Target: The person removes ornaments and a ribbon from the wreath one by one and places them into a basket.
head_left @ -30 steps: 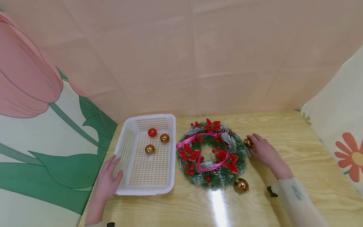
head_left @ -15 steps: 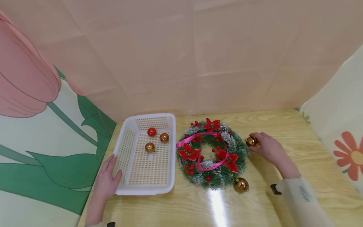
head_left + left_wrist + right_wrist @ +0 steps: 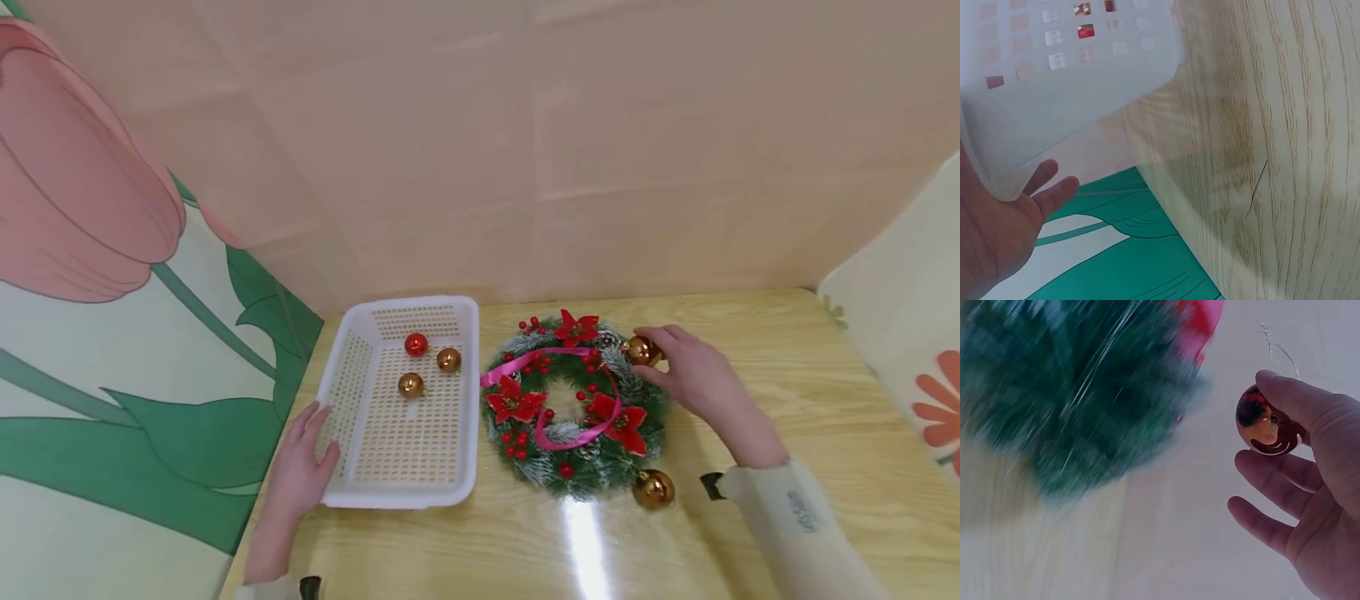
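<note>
Left of the wreath [image 3: 562,432], resting left hand [image 3: 300,468] on basket [image 3: 397,497], fingers [image 3: 1057,194] apart — could jog it, pressing hard! At the wreath's upper right, pinching gold bauble [image 3: 642,350] in right hand [image 3: 693,371] — could snag loop [image 3: 1270,350] on sprigs [image 3: 618,372]!

Bare tabletop [image 3: 517,550] at the bottom centre of the head view leaves a wide lane. The wreath [image 3: 536,468] blocks the middle (a gold ball [image 3: 654,490] sits by its lower-right edge); left of it stands the white basket [image 3: 470,400], only a slim gap between.
</note>
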Demonstrator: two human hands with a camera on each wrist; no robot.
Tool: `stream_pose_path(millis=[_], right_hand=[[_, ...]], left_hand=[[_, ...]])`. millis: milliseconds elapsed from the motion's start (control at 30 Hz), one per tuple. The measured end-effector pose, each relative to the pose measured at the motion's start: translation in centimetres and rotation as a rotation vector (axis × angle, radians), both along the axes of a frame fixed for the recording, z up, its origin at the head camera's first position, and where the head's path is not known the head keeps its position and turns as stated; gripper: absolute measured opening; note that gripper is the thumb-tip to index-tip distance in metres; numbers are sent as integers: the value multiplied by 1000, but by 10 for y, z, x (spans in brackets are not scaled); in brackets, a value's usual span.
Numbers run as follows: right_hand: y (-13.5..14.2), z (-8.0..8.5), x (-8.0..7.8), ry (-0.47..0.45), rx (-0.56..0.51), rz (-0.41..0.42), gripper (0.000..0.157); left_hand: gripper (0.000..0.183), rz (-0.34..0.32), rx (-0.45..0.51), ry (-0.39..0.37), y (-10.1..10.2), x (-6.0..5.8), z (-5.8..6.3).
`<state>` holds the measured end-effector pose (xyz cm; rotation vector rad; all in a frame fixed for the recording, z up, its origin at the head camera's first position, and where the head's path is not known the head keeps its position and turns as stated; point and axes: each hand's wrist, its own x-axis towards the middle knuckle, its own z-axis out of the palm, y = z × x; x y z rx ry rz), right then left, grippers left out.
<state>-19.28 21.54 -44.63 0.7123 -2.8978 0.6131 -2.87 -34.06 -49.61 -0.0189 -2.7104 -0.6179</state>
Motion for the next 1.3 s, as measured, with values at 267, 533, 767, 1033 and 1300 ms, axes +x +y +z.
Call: stream_pose_path(millis=[267,533,767,1033,1300], right_hand=[[-67,11,13,225,41,227,62],[-161,20,35,422,86,486,53],[-228,7,45,466,250,574,44],[-271,-20,32,414,344,551,33],[-307,-30,34,285,419,545,31]], left_hand=[[54,17,-2,-3,2,1,-1],[54,26,-25,-14,-1,3,3],[54,22,-18,-18,-4,3,4],[53,26,-6,-28,1,0,1],[54,25,-8,-16,1,-1,-2]])
